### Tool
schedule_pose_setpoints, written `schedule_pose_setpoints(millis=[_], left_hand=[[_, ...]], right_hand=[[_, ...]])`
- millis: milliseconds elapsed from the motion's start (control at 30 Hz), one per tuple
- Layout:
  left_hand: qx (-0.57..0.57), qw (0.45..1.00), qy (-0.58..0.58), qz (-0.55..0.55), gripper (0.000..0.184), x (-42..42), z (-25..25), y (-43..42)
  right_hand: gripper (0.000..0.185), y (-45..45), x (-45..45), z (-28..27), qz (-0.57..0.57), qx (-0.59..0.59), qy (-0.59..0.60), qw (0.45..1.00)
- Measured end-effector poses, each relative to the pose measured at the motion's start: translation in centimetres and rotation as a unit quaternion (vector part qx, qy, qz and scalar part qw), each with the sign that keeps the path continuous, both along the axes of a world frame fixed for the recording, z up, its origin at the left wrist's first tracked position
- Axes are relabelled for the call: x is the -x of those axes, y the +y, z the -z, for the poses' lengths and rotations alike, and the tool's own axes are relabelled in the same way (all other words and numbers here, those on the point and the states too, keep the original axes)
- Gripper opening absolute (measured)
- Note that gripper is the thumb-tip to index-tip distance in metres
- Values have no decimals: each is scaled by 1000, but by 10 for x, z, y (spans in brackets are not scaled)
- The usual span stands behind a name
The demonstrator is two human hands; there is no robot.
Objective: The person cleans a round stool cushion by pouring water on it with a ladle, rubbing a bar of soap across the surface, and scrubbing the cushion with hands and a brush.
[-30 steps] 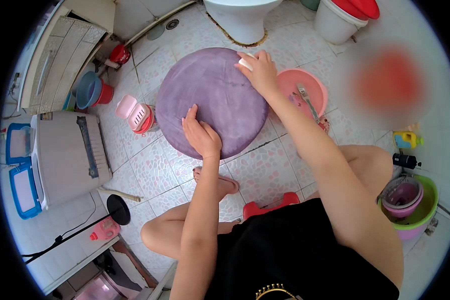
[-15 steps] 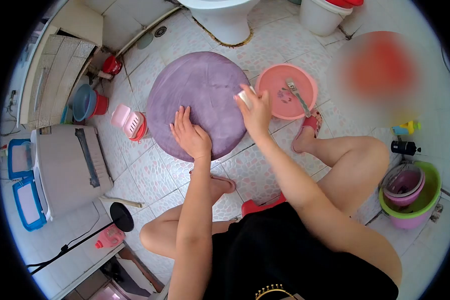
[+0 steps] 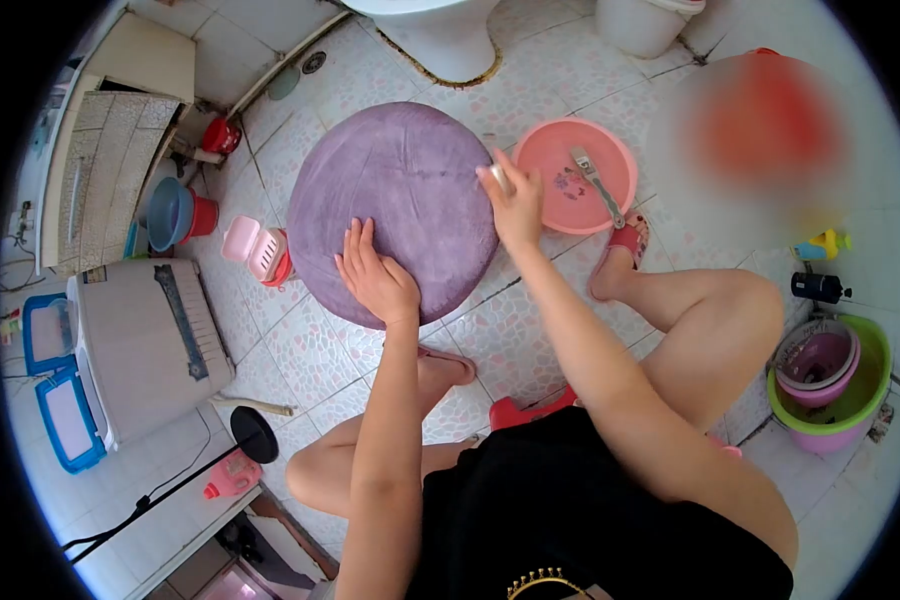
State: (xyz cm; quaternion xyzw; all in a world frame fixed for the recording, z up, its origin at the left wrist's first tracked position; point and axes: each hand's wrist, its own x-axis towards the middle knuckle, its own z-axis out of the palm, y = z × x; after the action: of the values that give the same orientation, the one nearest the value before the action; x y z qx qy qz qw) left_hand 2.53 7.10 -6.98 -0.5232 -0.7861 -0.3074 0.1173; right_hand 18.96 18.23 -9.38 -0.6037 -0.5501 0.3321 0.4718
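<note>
Round purple cushion [image 3: 400,205]: narrow floor [image 3: 500,122] strip parted it from pink basin [image 3: 548,150].
Left hand [image 3: 380,278] lay spread atop (velvety-looking cover); right hand [image 3: 517,208] gripped white piece [image 3: 501,181].

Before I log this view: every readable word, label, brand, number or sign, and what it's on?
Readable text: none.
Purple round cushion: no lettering visible.
Pink basin: decorative print, no lettering I can make out.
Yellow bottle: too small and blurred to read.
Black bottle: any markings too small to read.
Pink jug: no text legible.
</note>
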Motion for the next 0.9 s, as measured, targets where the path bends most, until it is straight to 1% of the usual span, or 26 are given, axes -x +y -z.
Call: schedule_pose_setpoints(millis=[100,200,267,333,433,533,633,733,767,900], left_hand=[[-3,1000,1,0,52,0,-1,1],[-3,1000,2,-4,52,-1,0,2],[-5,1000,2,-5,52,-1,1,2],[-6,1000,4,-6,51,-1,0,2],[-4,1000,-2,-7,52,-1,-1,2],[-5,1000,-6,-8,51,0,1,2],[-7,1000,-8,-5,51,0,1,0],[-10,1000,-17,1,51,1,2,-1],[-11,1000,-22,3,50,2,2,-1],[-2,1000,-11,4,50,2,0,-1]], right_hand=[[50,48,3,16,-78,21,65,995],[51,81,9,16,-134,35,132,982],[48,88,14,13,-118,3,23,993],[46,75,18,-15,-102,-51,-77,990],[47,48,21,-33,-136,-131,-208,960],[49,-1,24,-40,-142,-225,-281,922],[51,-42,29,-42,-171,-205,-277,923],[51,-72,27,-41,-188,-232,-269,916],[52,-77,25,-37,-202,-257,-271,905],[52,-59,25,-31,-207,-284,-283,892]])
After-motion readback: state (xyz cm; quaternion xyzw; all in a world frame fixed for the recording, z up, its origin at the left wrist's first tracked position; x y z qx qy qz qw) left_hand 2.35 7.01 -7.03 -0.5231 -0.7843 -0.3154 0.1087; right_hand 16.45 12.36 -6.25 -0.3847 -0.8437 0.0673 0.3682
